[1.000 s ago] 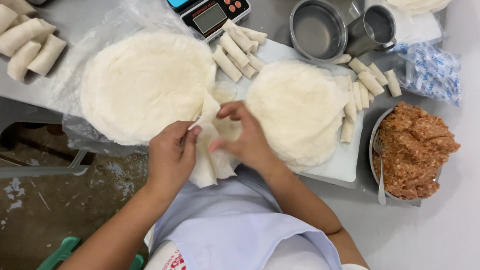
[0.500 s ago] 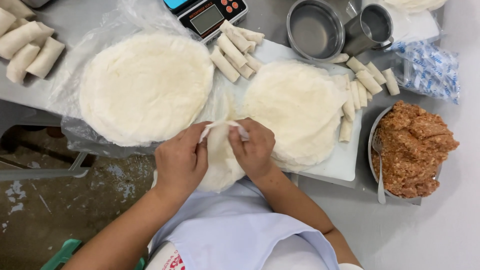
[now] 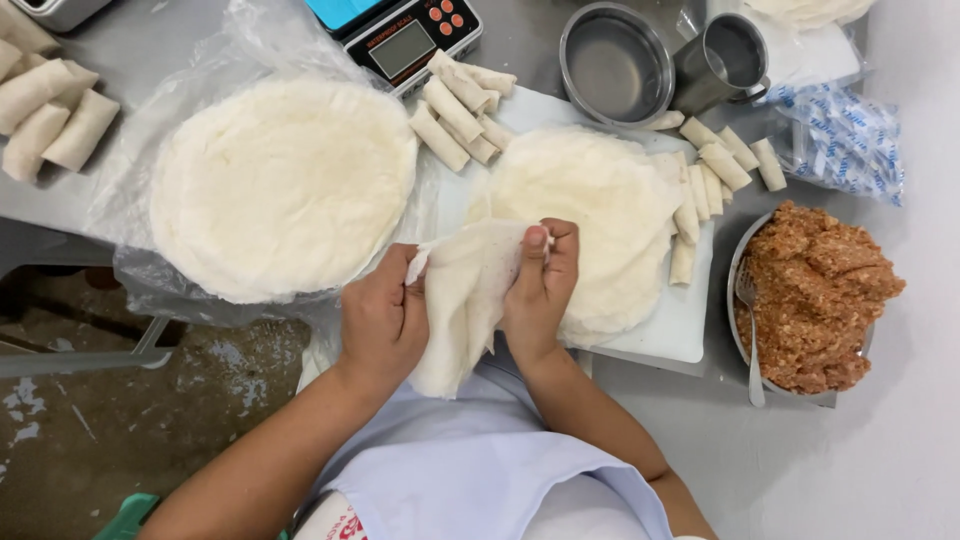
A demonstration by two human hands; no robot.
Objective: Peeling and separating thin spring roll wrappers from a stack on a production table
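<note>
Both hands, left hand [image 3: 385, 320] and right hand [image 3: 540, 285], pinch one thin white round wrapper sheet [image 3: 465, 300], peeling it apart; separating it further likely needs gentle pulling.

head cam | looks straight down from above | close over steel table [image 3: 880, 470] | single view

Grey metal worktable [image 3: 880, 470] under even light; stained concrete floor [image 3: 90, 440] lower left; green stool corner [image 3: 125, 515].
</note>
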